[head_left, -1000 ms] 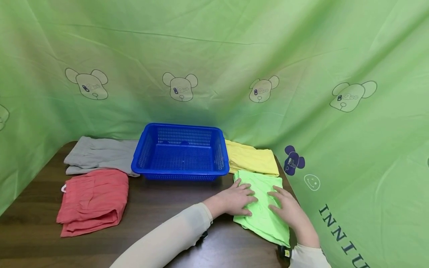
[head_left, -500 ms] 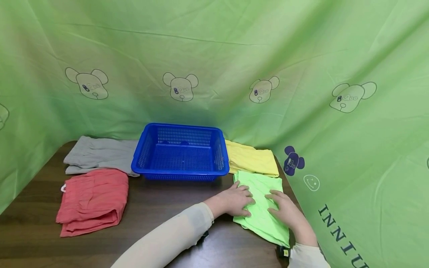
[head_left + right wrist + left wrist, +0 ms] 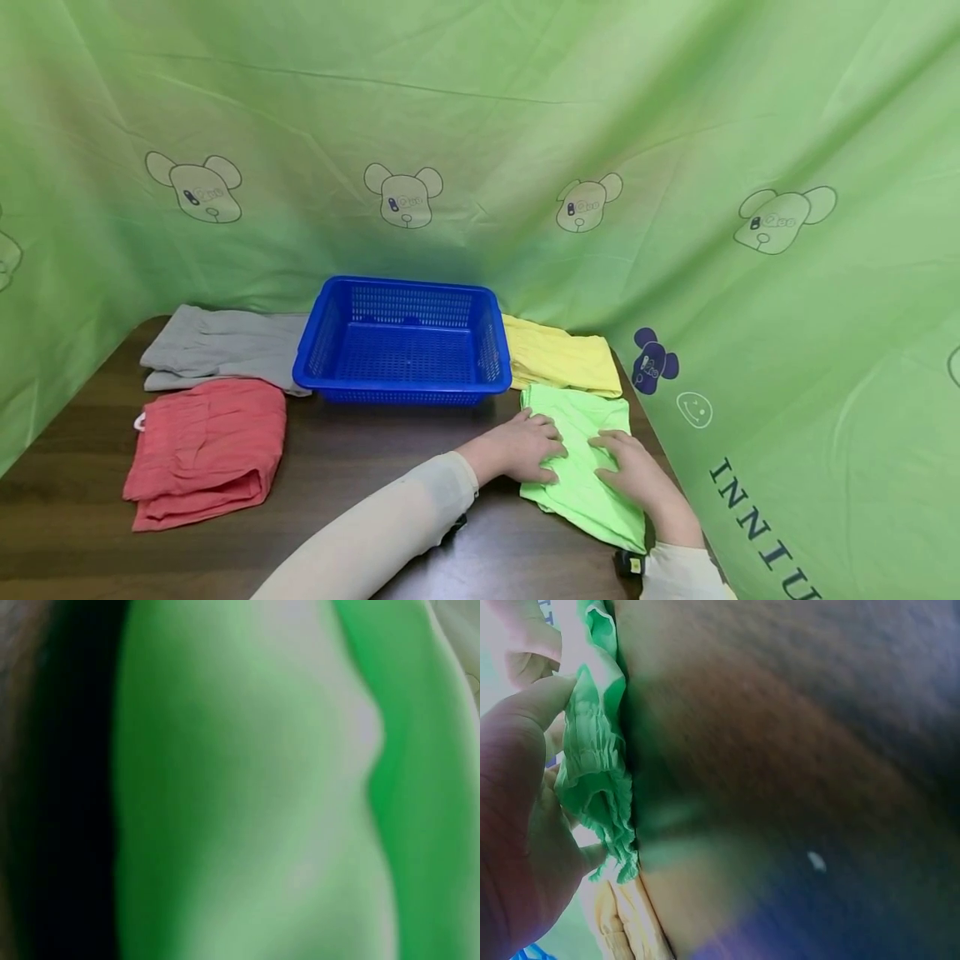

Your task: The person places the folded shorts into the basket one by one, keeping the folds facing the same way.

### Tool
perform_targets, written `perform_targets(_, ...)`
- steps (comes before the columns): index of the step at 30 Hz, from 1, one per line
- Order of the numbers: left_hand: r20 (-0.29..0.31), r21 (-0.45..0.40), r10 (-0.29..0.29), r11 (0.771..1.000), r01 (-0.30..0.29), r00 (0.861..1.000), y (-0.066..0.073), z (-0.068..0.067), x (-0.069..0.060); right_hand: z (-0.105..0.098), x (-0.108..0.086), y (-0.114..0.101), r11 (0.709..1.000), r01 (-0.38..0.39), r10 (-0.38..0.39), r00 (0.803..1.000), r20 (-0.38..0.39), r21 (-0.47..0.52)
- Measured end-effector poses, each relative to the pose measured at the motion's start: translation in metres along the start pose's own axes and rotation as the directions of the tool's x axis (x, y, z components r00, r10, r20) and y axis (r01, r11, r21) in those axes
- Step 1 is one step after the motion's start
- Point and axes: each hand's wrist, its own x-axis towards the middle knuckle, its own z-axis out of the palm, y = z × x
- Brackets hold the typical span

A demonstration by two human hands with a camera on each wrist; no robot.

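Folded lime-green pants [image 3: 581,467] lie at the table's right side, with a gathered elastic edge seen in the left wrist view. My left hand [image 3: 528,447] rests on their left part, fingers spread and lightly bent. In the left wrist view, the thumb and another fingertip of that hand [image 3: 525,802] touch the side of the green cloth [image 3: 592,742]. My right hand [image 3: 636,473] lies on the pants' right part, its fingers toward the left hand. Blurred green cloth [image 3: 247,780] fills the right wrist view, where no fingers show.
A blue perforated basket [image 3: 401,387] stands at the back middle of the brown table [image 3: 360,467]. Folded yellow cloth [image 3: 570,358] lies to its right, behind the green pants. Folded grey cloth [image 3: 225,346] and a red garment [image 3: 206,446] lie left. A green printed curtain [image 3: 480,117] surrounds the table.
My right hand has shifted slightly left over the green pants, and its fingers have come closer together. My left hand stays on the pants, its fingers slightly more drawn in.
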Motion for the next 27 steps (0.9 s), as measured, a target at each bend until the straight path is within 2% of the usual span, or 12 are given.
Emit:
perform_targets(10, 0.024, -0.013, -0.003, 1.0, 0.003, 1.0, -0.001, 0.0, -0.003, 0.003, 0.001, 0.0, 1.0, -0.012, 0.012, 1.0, -0.001, 0.01)
perform_targets(27, 0.013, 0.004, 0.015, 1.0, -0.015, 1.0, -0.005, 0.002, -0.012, 0.003, 0.0, -0.012, 0.999, -0.021, 0.02, 0.999, 0.025, 0.026)
